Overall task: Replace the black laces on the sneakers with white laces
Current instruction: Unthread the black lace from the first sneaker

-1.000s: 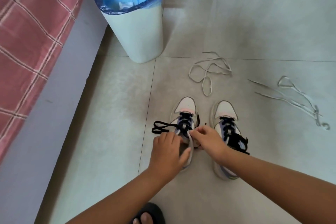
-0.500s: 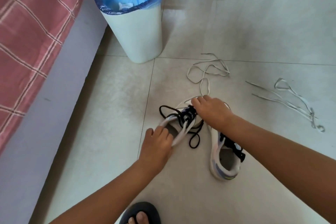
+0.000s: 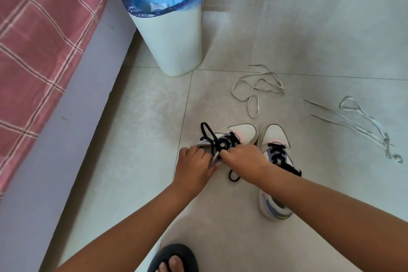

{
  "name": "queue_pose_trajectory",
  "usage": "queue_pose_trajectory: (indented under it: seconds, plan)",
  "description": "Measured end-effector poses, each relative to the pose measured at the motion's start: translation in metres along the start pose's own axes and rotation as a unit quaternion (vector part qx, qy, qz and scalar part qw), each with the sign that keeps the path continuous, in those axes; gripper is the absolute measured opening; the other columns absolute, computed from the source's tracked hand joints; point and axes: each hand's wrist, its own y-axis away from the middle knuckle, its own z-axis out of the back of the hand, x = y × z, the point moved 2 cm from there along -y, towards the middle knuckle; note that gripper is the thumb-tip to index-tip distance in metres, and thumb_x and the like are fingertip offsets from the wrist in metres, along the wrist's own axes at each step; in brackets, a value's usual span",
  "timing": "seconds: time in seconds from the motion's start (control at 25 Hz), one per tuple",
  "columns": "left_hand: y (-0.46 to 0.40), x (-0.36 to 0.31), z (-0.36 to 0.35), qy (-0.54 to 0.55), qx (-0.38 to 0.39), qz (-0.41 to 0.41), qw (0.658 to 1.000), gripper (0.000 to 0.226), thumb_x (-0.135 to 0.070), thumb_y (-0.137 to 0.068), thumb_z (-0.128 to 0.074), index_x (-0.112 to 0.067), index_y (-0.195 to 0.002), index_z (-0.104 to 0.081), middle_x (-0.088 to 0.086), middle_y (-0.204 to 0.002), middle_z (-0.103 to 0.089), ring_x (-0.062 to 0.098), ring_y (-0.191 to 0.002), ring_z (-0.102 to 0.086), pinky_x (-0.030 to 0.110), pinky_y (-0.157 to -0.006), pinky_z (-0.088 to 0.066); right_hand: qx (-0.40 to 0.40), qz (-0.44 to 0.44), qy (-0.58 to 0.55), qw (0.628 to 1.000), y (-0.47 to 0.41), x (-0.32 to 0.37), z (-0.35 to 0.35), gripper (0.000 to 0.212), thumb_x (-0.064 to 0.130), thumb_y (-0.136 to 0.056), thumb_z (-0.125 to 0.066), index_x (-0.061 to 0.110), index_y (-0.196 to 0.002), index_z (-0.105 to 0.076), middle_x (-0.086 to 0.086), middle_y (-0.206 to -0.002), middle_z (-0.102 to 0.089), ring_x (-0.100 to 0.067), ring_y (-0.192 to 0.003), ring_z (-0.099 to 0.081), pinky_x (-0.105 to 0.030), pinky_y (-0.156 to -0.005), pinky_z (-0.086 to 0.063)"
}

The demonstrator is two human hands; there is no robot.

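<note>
Bin (image 3: 174, 46), blue liner, holds some white scrap. Two sneakers (image 3: 273, 139) on floor (image 3: 136, 130), both black-laced. Two white laces (image 3: 257, 89) lie loose, far right. Left hand (image 3: 194, 168) grips left sneaker's collar; right hand (image 3: 245, 162) pinches its black lace (image 3: 223, 142). Fingertips hidden.

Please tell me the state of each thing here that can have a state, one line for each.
Left sneaker: black lace partly loosened, gripped by both hands.
Right sneaker: fully laced in black, untouched.
White laces: loose on the floor, unused.
Bin: open, lined with a blue bag.
</note>
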Motion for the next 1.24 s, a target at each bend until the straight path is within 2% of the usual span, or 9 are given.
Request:
queue_pose_trajectory:
  seconds: [0.2, 0.32, 0.44, 0.52, 0.68, 0.8, 1.0, 1.12, 1.24]
  plan:
    - [-0.006, 0.008, 0.000, 0.082, -0.010, 0.004, 0.997, 0.016, -0.008, -0.074, -0.077, -0.003, -0.066, -0.064, 0.010, -0.060, -0.060, 0.027, -0.060, -0.064, 0.035, -0.047, -0.049, -0.037, 0.140, 0.045, 0.988, 0.015, -0.004, 0.014, 0.031, 0.009, -0.046, -0.081, 0.019, -0.071, -0.066, 0.004, -0.052, -0.057, -0.014, -0.044, -0.054, -0.020, -0.040, -0.037]
    - [-0.013, 0.033, 0.017, 0.038, -0.047, 0.008, 0.998, 0.019, -0.004, -0.073, -0.077, -0.003, -0.064, -0.060, 0.011, -0.058, -0.056, 0.027, -0.053, -0.056, 0.034, -0.043, -0.043, -0.021, 0.219, 0.038, 0.975, 0.031, -0.017, 0.017, 0.033, 0.008, -0.048, -0.081, 0.019, -0.075, -0.066, 0.004, -0.052, -0.054, -0.013, -0.042, -0.048, -0.020, -0.039, -0.037]
    - [-0.022, 0.045, 0.036, -0.018, -0.080, -0.028, 0.996, 0.028, -0.002, -0.070, -0.079, -0.007, -0.059, -0.054, 0.009, -0.056, -0.051, 0.026, -0.049, -0.048, 0.033, -0.046, -0.039, -0.015, 0.162, -0.010, 0.987, 0.030, -0.024, 0.030, 0.020, 0.022, -0.075, -0.072, 0.017, -0.093, -0.066, 0.001, -0.058, -0.059, -0.018, -0.050, -0.057, -0.023, -0.043, -0.033]
    - [-0.031, 0.043, 0.047, -0.034, -0.096, -0.049, 0.994, 0.026, -0.001, -0.068, -0.079, -0.008, -0.060, -0.055, 0.008, -0.057, -0.051, 0.026, -0.050, -0.049, 0.033, -0.049, -0.040, -0.036, 0.030, -0.085, 0.995, 0.017, -0.016, 0.040, 0.032, 0.042, -0.096, -0.043, 0.016, -0.108, -0.056, -0.002, -0.074, -0.066, -0.023, -0.067, -0.063, -0.027, -0.050, -0.035]
    - [-0.051, 0.034, 0.073, 0.009, -0.139, -0.037, 0.990, 0.018, -0.005, -0.077, -0.069, -0.007, -0.063, -0.058, 0.008, -0.060, -0.054, 0.026, -0.053, -0.052, 0.031, -0.051, -0.041, -0.113, -0.107, -0.147, 0.977, -0.020, -0.001, 0.065, 0.043, 0.046, -0.098, -0.035, 0.013, -0.123, -0.049, -0.006, -0.084, -0.069, -0.028, -0.074, -0.065, -0.031, -0.054, -0.037]
    - [-0.065, 0.037, 0.099, 0.018, -0.160, -0.025, 0.987, 0.020, -0.010, -0.085, -0.057, -0.003, -0.066, -0.061, 0.011, -0.063, -0.057, 0.027, -0.055, -0.054, 0.030, -0.049, -0.038, -0.140, -0.118, -0.181, 0.966, -0.043, -0.012, 0.090, 0.039, 0.040, -0.101, -0.032, 0.014, -0.121, -0.052, -0.009, -0.089, -0.068, -0.032, -0.078, -0.064, -0.032, -0.057, -0.037]
    - [-0.089, 0.087, 0.174, -0.112, -0.203, 0.006, 0.973, 0.013, 0.000, -0.081, -0.066, 0.000, -0.069, -0.060, 0.019, -0.067, -0.056, 0.034, -0.060, -0.057, 0.039, -0.055, -0.045, -0.192, -0.083, -0.236, 0.949, -0.074, -0.028, 0.161, 0.032, 0.039, -0.100, -0.034, 0.016, -0.105, -0.056, -0.011, -0.088, -0.064, -0.032, -0.080, -0.058, -0.033, -0.061, -0.035]
    - [-0.091, 0.097, 0.191, -0.090, -0.208, 0.039, 0.973, 0.017, -0.007, -0.085, -0.063, 0.001, -0.071, -0.059, 0.019, -0.071, -0.057, 0.035, -0.064, -0.057, 0.036, -0.055, -0.042, -0.247, -0.047, -0.232, 0.940, -0.082, -0.030, 0.186, 0.026, 0.035, -0.100, -0.037, 0.016, -0.101, -0.056, -0.009, -0.091, -0.064, -0.033, -0.083, -0.058, -0.033, -0.061, -0.034]
    - [-0.074, 0.083, 0.162, -0.039, -0.205, 0.053, 0.977, 0.015, -0.007, -0.081, -0.068, -0.002, -0.069, -0.060, 0.016, -0.070, -0.059, 0.033, -0.061, -0.058, 0.034, -0.049, -0.041, -0.205, 0.000, -0.195, 0.959, -0.064, -0.032, 0.167, 0.020, 0.030, -0.099, -0.040, 0.020, -0.107, -0.056, -0.007, -0.097, -0.065, -0.032, -0.081, -0.061, -0.031, -0.058, -0.031]
